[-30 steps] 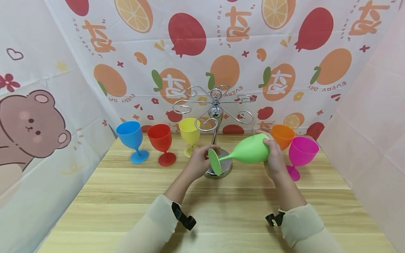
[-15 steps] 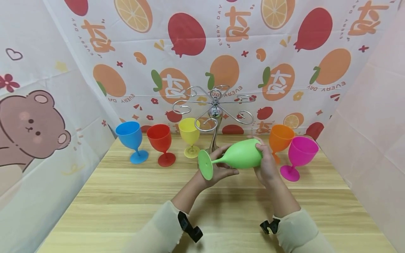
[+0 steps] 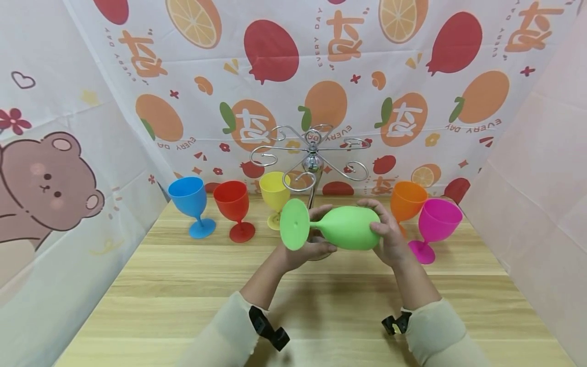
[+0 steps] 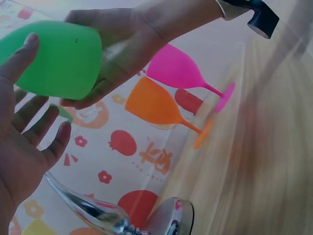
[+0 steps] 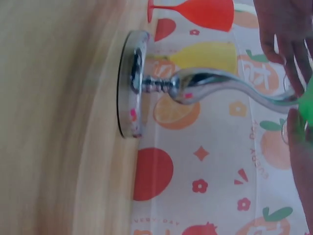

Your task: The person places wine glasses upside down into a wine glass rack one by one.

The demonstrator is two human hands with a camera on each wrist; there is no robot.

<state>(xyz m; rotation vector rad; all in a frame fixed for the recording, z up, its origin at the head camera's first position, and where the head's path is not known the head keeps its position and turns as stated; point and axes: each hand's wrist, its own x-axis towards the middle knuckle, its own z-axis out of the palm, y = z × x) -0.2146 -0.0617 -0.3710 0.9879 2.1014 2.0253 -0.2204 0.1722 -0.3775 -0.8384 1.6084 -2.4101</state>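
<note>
A green plastic goblet (image 3: pixel 350 228) lies sideways in the air in front of the chrome stand (image 3: pixel 313 162), its round foot to the left. My right hand (image 3: pixel 389 238) holds it by the rim end of the bowl, thumb in front and fingers behind. My left hand (image 3: pixel 304 250) is by the stem and lower bowl, partly hidden behind the foot. In the left wrist view, the left hand (image 4: pixel 19 152) has loosely spread fingers beside the green goblet (image 4: pixel 58 61), with the thumb overlapping it. Whether they touch is unclear.
Blue (image 3: pixel 189 198), red (image 3: pixel 232 202) and yellow (image 3: pixel 274 191) goblets stand upright at the back left of the wooden table (image 3: pixel 183 290). Orange (image 3: pixel 407 198) and magenta (image 3: pixel 439 220) goblets stand at the right. The stand's curled wire arms spread above the hands.
The green goblet has shifted left, and its foot has turned more toward the head camera. My left hand has moved rightward to the stem and bowl. The standing goblets stay put.
</note>
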